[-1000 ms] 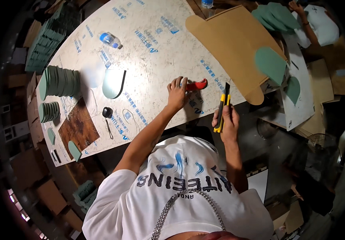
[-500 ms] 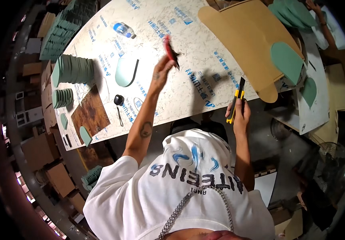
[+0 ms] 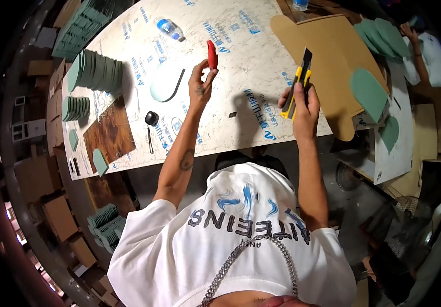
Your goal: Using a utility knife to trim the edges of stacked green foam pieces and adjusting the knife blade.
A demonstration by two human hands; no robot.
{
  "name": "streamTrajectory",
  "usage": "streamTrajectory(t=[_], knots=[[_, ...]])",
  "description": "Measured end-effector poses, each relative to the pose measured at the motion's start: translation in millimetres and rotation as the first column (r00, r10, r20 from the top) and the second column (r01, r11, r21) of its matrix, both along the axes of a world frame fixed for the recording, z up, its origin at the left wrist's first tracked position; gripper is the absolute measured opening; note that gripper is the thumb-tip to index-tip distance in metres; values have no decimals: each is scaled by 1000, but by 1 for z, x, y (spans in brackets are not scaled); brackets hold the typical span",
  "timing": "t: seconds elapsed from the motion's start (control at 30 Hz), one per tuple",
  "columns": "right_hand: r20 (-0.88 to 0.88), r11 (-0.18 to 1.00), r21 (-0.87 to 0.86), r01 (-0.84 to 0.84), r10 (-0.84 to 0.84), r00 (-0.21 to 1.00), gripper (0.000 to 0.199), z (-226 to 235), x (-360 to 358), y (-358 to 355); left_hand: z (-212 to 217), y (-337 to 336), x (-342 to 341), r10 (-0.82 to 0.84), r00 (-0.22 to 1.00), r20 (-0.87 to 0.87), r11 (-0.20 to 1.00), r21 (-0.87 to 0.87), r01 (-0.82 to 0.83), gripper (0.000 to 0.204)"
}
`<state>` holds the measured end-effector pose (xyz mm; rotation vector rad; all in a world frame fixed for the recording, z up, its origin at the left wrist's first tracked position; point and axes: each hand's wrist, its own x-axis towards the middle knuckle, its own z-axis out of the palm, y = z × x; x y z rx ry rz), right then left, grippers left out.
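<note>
Now the yellow-black cutter is gripped by the right hand, the red tool by the left hand, above the table; both seem light, stiff, best held clear of the blade.

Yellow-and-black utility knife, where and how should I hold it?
Likely best by its yellow-and-black handle, from the person's near side, where the right hand holds it: the bare, dark blade juts from the far end.
</note>
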<state>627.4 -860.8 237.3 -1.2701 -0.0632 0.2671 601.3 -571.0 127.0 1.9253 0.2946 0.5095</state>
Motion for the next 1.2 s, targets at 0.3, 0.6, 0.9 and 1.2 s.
streamTrajectory(t=[0.3,0.6,0.9,1.2], knots=[[-348,994,-97,-59,21,937,21,-82,-74,-41,-69,-5,-52,165,951,-260,830,557,8,47],[-349,993,-97,73,-103,931,22,-84,-77,-65,-96,-73,-94,-19,922,-388,772,580,260,41],[-313,996,-53,72,-85,946,21,-99,-83,-79,-129,-57,-87,56,965,-256,814,571,104,15],[-253,985,-14,171,-169,952,23,-81,-116,-95,-56,-94,-80,-432,821,-372,865,-430,260,33]])
